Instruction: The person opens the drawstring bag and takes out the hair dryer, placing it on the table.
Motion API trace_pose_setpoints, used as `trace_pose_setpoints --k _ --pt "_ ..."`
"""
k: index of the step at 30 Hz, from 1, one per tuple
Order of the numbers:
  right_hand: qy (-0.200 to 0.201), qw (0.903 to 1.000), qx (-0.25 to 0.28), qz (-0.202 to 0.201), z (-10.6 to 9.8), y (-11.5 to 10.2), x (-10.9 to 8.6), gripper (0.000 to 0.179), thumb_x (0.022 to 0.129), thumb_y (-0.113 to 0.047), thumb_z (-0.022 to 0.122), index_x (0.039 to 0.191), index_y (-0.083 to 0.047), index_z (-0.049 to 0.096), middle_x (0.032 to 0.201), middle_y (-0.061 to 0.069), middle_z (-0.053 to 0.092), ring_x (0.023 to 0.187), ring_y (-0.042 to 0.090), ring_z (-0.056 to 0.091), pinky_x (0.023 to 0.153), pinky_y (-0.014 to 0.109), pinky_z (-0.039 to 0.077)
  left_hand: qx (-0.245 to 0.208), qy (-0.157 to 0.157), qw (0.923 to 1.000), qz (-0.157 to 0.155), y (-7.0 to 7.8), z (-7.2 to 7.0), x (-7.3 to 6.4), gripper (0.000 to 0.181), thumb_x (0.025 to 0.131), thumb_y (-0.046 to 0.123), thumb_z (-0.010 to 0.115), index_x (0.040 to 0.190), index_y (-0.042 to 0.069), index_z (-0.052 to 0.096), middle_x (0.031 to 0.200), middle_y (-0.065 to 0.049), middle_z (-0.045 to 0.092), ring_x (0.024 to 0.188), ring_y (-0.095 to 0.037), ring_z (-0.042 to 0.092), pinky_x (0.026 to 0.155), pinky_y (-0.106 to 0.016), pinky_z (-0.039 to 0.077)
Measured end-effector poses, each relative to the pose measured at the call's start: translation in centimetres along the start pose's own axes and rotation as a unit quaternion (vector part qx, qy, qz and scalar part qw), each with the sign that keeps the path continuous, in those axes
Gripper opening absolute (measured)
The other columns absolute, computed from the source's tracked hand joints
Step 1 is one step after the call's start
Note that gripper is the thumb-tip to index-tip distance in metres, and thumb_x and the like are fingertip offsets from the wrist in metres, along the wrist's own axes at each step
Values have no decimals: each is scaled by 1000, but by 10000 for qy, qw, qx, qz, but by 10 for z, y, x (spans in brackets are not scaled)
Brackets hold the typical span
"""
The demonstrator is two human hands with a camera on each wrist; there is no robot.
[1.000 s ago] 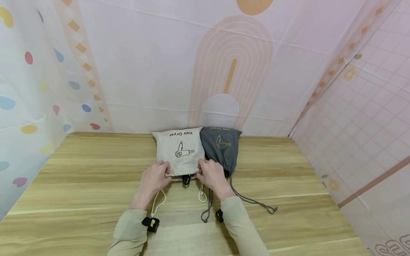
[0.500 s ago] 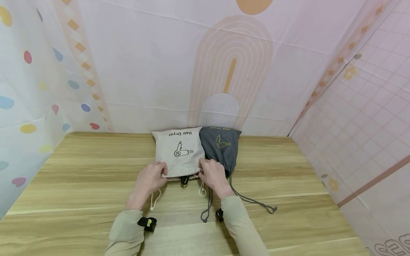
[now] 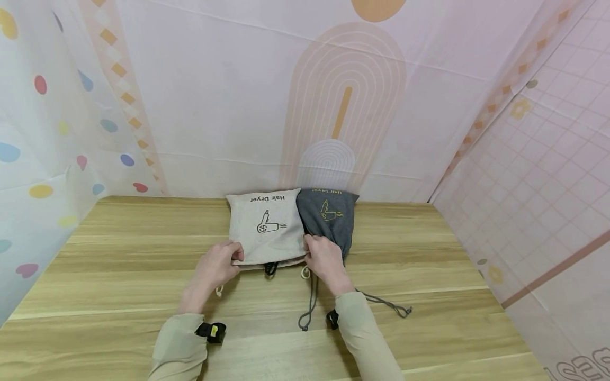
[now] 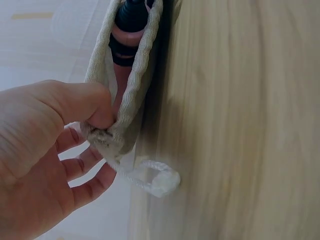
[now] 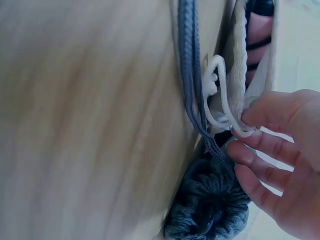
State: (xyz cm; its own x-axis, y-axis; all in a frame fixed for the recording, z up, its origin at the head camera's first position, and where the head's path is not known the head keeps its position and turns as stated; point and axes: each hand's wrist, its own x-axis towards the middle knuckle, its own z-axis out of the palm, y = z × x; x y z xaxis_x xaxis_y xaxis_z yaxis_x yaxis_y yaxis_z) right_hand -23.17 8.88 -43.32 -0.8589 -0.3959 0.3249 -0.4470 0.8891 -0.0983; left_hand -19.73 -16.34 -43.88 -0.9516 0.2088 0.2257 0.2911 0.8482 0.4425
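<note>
Between your left hand [image 3: 213, 266] and right hand [image 3: 326, 260], each pinching one corner of its mouth, lies the white bag [image 3: 267, 235]; inside, the pink-and-black object [image 4: 126, 39] is mostly hidden.

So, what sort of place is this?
Probably a makeshift recording booth, though I can't be sure: patterned sheets hang behind and on both sides of a wood-grain table, and the person wears black bands at both wrists.
</note>
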Motion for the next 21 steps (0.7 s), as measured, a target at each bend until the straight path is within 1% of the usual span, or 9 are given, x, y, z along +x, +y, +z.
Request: trace_pose_setpoints --k 4,7,10,14,17,21 --pt "82 9999 85 48 -1 3 -1 23 80 -1 65 71 -16 49 64 -3 52 52 12 43 47 24 29 -47 -25 10000 -11 -2 -2 -1 24 63 -7 66 74 13 57 79 -3 57 71 -18 54 56 -32 44" --pt "80 9998 139 125 -2 4 -2 26 79 0 65 70 -16 47 62 -4 49 52 11 41 47 24 28 -78 -90 9999 -34 -3 -2 -1 25 63 -9 65 75 12 58 81 -3 58 72 -18 55 59 -33 45" --pt "93 9994 196 256 -3 5 -3 27 77 0 67 69 -16 46 62 -4 48 52 13 44 47 25 30 -140 -194 9997 -108 -4 -2 -2 26 63 -11 63 76 11 58 82 -5 58 74 -19 54 59 -33 45" --pt "98 9988 246 403 -4 6 -3 25 75 -2 69 69 -16 49 63 -4 52 54 16 51 47 28 36 -224 -291 9993 -108 -5 -4 -3 27 64 -13 60 78 9 58 85 -6 58 75 -19 53 59 -33 45" --pt "51 9983 295 501 -4 5 -4 23 76 -3 69 69 -16 51 65 -3 55 56 18 54 47 30 39 -272 -280 9992 -92 -6 -4 -3 28 63 -14 59 78 9 59 85 -7 59 76 -20 54 60 -33 45" --pt "30 9975 385 586 -6 4 -4 21 77 -3 68 71 -15 53 66 -3 56 55 17 53 46 29 37 -334 -236 9991 -91 -7 -4 -5 28 62 -14 59 78 9 59 86 -7 59 76 -20 55 61 -33 46"
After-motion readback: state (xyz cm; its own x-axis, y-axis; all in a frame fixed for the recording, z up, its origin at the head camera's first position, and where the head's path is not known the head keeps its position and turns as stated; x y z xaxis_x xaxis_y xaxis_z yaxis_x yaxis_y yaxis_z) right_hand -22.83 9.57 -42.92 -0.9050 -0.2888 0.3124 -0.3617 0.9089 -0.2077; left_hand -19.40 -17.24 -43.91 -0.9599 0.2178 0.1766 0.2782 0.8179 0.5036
